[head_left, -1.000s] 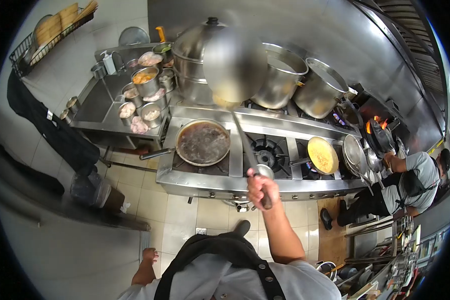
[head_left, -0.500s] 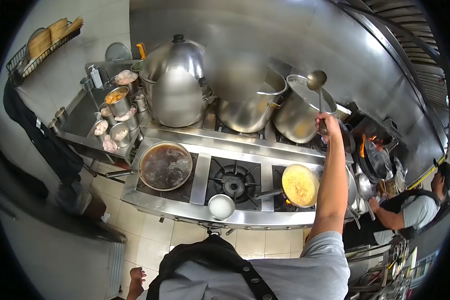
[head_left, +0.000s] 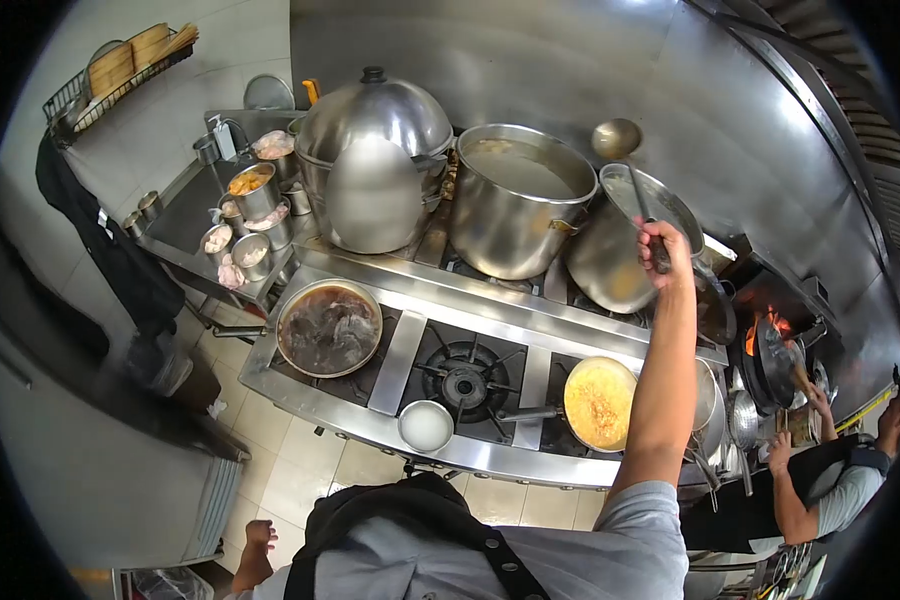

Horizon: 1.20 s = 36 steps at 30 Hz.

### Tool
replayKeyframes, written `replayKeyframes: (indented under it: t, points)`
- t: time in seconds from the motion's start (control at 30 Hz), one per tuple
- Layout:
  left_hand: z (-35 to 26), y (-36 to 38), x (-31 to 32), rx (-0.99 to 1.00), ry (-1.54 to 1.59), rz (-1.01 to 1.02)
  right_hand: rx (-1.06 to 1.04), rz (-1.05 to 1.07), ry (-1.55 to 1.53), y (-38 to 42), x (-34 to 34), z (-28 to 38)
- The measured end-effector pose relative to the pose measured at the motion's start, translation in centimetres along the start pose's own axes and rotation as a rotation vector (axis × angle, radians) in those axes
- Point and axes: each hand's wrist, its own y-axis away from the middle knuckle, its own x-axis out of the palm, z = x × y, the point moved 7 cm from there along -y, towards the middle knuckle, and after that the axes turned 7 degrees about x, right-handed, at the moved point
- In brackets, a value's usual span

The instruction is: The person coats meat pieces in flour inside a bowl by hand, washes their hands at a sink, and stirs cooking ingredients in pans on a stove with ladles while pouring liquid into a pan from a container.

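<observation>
My right hand (head_left: 663, 252) is closed around the dark grip of a long-handled ladle (head_left: 617, 139). The ladle's bowl is raised by the back wall, over the far rim of a tall steel stockpot (head_left: 610, 268). Below my outstretched forearm, a pan of yellow food (head_left: 598, 402) with reddish bits sits on the right burner. Low at the body's left side hangs my left hand (head_left: 260, 535), fingers loosely bent and nothing visible in them. A small round bowl with pale contents (head_left: 426, 427) stands at the stove's front edge.
A wide pan of dark liquid (head_left: 330, 332) sits on the left burner. Behind stand a second stockpot (head_left: 510, 230) and a domed-lid pot (head_left: 375, 115). Metal cups (head_left: 258, 200) hold ingredients at left. To the right, a co-worker (head_left: 810, 490) stands near a wok (head_left: 773, 365) with flames.
The ladle's bowl has moved up and away toward the back wall. The view has shifted, uncovering the middle stockpot's opening. The co-worker's hand has reached nearer the wok.
</observation>
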Motion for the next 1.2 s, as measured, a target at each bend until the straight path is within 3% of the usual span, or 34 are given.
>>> replayKeyframes:
  t: [0.27, 0.37, 0.47, 0.53, 0.6, 0.7, 0.8, 0.83, 1.0, 1.07, 1.1, 1.2]
  points:
    - [-3.8, 2.8, 3.0, 0.082, 0.007, -0.055, 0.109, -0.012, 0.435, -3.7, 7.3, -3.5]
    - [-1.0, 1.7, 3.3, 0.048, -0.002, -0.033, 0.278, 0.071, 0.322, -4.5, 9.3, -3.5]
    - [0.4, 3.4, 3.4, 0.02, -0.009, -0.048, 0.467, 0.139, -0.271, -6.6, 10.6, -3.6]
    - [3.0, 3.0, 3.3, -0.026, 0.027, -0.029, 0.494, 0.294, -0.398, -7.5, 11.6, -2.8]
    - [4.9, 3.0, 3.0, -0.054, 0.065, -0.025, 0.518, 0.303, -0.464, -7.0, 12.5, -2.4]
    - [7.2, 3.3, 2.3, -0.075, 0.105, -0.034, 0.477, 0.176, -0.314, -5.3, 12.6, -3.5]
    - [9.2, 3.8, 1.6, -0.088, 0.117, -0.032, 0.164, 0.155, 0.223, -4.1, 11.4, -5.7]
    - [9.7, 3.1, 1.8, 0.082, -0.083, 0.125, 0.142, 0.131, 0.29, -2.7, 11.5, -6.6]
    - [11.0, 3.1, 0.1, 0.153, -0.165, 0.134, -0.079, -0.108, 0.87, 0.7, 10.7, -11.2]
    - [10.9, 2.3, -0.7, 0.172, -0.181, 0.153, -0.391, -0.366, 1.264, 0.8, 10.3, -13.4]
    - [10.8, 1.8, -1.2, 0.183, -0.177, 0.167, -0.25, -0.352, 1.225, 2.2, 10.9, -13.5]
    - [10.1, -0.3, -2.9, 0.147, -0.065, 0.183, -0.213, -0.445, 1.267, 5.4, 13.0, -14.2]
